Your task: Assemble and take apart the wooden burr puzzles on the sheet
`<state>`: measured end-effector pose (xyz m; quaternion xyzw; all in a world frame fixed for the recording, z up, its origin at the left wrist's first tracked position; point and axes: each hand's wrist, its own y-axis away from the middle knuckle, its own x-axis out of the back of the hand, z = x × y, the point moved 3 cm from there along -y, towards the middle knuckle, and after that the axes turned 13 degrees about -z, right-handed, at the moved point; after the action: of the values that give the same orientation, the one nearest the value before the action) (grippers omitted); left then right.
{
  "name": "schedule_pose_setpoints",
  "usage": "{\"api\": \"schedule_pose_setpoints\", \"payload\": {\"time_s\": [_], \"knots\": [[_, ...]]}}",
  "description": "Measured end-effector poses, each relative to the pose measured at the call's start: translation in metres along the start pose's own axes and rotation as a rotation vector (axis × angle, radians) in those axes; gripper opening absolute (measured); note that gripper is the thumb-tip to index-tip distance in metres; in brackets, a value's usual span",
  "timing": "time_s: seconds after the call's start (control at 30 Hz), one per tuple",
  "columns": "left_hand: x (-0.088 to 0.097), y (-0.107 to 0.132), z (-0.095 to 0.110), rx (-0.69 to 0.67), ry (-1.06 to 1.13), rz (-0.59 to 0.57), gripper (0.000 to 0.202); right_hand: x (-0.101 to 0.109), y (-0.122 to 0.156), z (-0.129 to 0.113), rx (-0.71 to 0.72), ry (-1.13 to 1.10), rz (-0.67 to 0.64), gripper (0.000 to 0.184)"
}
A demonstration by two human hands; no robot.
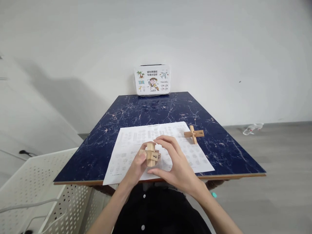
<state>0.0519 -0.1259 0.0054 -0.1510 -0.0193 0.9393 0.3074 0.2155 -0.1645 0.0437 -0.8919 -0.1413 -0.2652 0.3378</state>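
A wooden interlocking puzzle (151, 155), made of crossed numbered bars, is held between both hands above the sheet of paper (131, 143). My left hand (136, 167) grips it from the left and below. My right hand (173, 164) curls round its right side, with fingertips on the top and thumb underneath. A second wooden cross piece (194, 134), marked with a number, lies on the paper's far right corner, apart from both hands.
The dark blue marble table (156, 109) has a cartoon-printed white box (152, 80) at its far edge against the wall. A white perforated basket (46, 191) stands on the floor at the left. A plastic bottle (252, 128) lies on the floor at the right.
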Motion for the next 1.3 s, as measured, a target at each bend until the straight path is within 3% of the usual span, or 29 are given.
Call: {"api": "schedule_pose_setpoints", "payload": {"time_s": [0.07, 0.2, 0.43, 0.7, 0.93, 1.13, 1.3], "knots": [[0.000, 0.001, 0.006, 0.012, -0.207, -0.001, 0.052, 0.000, 0.001, 0.003, -0.018, 0.032, -0.034, 0.076], [-0.003, 0.002, 0.017, -0.012, -0.562, 0.031, 0.052, -0.001, 0.003, 0.008, 0.015, 0.178, -0.010, 0.062], [-0.012, 0.002, 0.023, -0.001, -0.831, 0.130, 0.056, -0.007, 0.005, 0.015, 0.093, 0.320, 0.028, 0.062], [-0.020, 0.000, 0.023, 0.023, -0.951, 0.167, 0.062, -0.013, 0.005, 0.015, 0.120, 0.326, 0.082, 0.065], [-0.025, -0.008, 0.025, 0.150, -1.027, 0.187, 0.023, -0.024, -0.001, 0.021, 0.191, 0.383, 0.084, 0.074], [-0.012, -0.018, 0.023, 0.298, -1.010, 0.259, 0.021, -0.032, -0.011, 0.036, 0.190, 0.375, 0.049, 0.077], [0.007, -0.037, 0.024, 0.291, -1.035, 0.269, 0.014, -0.038, -0.028, 0.053, 0.138, 0.359, -0.007, 0.064]]}}
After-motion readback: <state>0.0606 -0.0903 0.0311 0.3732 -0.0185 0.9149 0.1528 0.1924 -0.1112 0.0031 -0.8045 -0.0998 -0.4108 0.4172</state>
